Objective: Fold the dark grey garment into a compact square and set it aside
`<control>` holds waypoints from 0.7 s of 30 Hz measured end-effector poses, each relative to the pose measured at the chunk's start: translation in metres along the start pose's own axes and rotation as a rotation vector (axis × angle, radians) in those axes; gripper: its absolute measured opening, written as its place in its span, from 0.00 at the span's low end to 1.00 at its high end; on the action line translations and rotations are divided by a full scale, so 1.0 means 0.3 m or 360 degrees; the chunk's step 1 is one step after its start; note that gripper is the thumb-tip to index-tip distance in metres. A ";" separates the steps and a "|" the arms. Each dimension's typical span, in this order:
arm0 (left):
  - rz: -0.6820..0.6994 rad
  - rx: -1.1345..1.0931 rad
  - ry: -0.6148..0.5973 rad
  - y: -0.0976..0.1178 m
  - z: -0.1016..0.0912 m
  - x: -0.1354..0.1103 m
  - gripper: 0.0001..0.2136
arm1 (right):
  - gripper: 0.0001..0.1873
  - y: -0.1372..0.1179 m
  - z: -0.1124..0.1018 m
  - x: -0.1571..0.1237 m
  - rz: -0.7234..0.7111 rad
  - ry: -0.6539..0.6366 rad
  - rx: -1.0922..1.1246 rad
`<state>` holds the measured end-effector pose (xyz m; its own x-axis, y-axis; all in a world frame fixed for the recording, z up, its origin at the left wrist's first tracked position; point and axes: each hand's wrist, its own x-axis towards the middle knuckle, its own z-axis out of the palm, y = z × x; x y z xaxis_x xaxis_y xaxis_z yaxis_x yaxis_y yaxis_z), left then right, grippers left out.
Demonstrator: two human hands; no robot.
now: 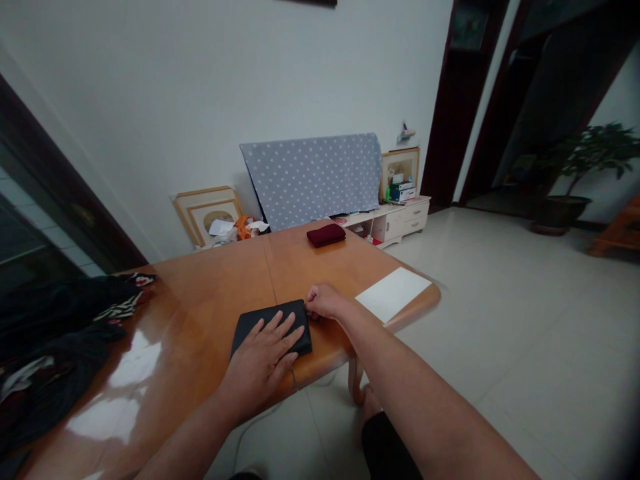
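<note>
A flat black book-like thing [256, 320], probably a notebook, lies on the wooden table [210, 280] near its front edge. Across its top rests my left hand [273, 343], palm down with the fingers spread. My right hand [323, 301] is closed in a pinch at the right edge of the black thing, by its far corner. What the pinching fingers hold, if anything, is hidden. To the right of that hand a white sheet [393, 293] lies by the table's edge.
Folded dark red cloth [326, 235] sits at the table's far end. Dark clothes [55, 333] are heaped on the left. A thin cable [245, 433] hangs below the front edge. Beyond stand a white cabinet [407, 220] and a polka-dot cover [315, 177].
</note>
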<state>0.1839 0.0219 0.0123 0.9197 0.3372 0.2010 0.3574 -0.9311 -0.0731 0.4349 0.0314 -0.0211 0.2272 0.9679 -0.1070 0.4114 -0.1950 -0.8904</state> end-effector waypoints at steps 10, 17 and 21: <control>0.0028 0.0003 -0.0015 0.015 -0.014 -0.012 0.22 | 0.03 0.010 0.021 -0.054 -0.0145 0.0345 0.0142; -0.0022 -0.0151 0.0028 0.023 -0.029 -0.023 0.24 | 0.09 0.016 0.050 -0.083 -0.0260 0.0644 0.0089; -0.0036 -0.0266 0.0070 0.028 -0.042 -0.034 0.25 | 0.12 -0.022 0.056 -0.109 -0.0298 0.0685 -0.0017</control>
<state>0.1754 0.0089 0.0219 0.9024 0.3554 0.2437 0.3426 -0.9347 0.0945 0.4100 0.0036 -0.0191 0.4931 0.8332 0.2502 0.4885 -0.0272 -0.8722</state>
